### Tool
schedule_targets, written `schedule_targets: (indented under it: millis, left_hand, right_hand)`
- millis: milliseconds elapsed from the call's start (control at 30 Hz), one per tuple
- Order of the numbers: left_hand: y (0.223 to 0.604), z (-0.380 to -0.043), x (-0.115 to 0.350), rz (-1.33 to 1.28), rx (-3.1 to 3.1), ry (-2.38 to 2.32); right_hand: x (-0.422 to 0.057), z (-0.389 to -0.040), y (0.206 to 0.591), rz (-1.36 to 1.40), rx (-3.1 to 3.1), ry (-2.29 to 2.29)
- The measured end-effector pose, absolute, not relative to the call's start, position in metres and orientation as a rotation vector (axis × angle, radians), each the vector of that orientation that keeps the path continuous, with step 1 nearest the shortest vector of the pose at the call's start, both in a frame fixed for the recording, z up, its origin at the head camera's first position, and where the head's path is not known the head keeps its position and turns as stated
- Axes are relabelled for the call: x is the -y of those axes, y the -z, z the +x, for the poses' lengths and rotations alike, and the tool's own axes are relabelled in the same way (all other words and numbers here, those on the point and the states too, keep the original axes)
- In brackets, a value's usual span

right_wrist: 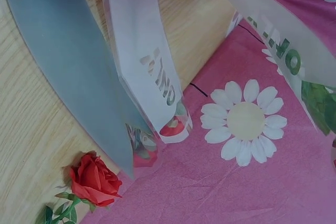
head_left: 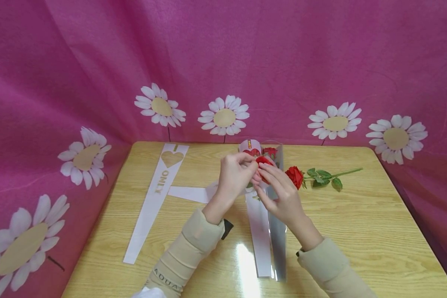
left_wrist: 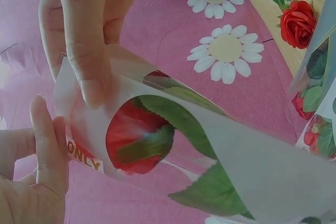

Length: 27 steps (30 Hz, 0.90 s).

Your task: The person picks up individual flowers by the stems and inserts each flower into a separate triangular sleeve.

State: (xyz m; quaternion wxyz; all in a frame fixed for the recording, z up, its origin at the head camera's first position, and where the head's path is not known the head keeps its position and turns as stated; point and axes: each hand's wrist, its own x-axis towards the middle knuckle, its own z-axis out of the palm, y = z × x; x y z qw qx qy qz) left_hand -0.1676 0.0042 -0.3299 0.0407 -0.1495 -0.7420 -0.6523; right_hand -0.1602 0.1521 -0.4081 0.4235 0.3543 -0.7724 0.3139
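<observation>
Both hands are around the wide mouth of a white and clear flower sleeve (left_wrist: 262, 129) marked ONLY. Inside it is a red rose (left_wrist: 144, 137) with green leaves, seen through a heart-shaped window. My left hand (head_left: 232, 176) pinches the rim by the bloom from the left. From the other side, my right hand (head_left: 283, 194) grips the same rim, thumb on the near face and fingers behind it. In the right wrist view, only a stretch of this sleeve (right_wrist: 299, 40) shows and both hands are out of sight.
Below the hands lie a white filled sleeve (head_left: 260, 236) and a grey one (head_left: 278, 231), each with a rose. A flat ONLY sleeve (head_left: 152, 207) lies at left. A loose red rose (head_left: 294, 177) is at right. Pink daisy-printed cloth (head_left: 275, 62) borders the table (head_left: 357, 231).
</observation>
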Motion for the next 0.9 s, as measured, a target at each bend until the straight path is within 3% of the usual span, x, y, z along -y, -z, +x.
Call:
schedule_targets:
  millis: [167, 700, 900]
  left_hand:
    - [0.315, -0.157, -0.003, -0.444, 2.292, 1.999]
    - [0.345, -0.173, -0.008, -0.437, 2.265, 2.029]
    - [0.336, -0.167, -0.008, -0.443, 2.258, 2.028]
  right_hand:
    - [-0.153, -0.16, 0.408, 0.885, 1.933, -0.786]
    - [-0.153, -0.161, 0.413, 0.866, 1.92, -0.817]
    - [-0.138, -0.153, 0.425, 0.659, 1.752, -0.949]
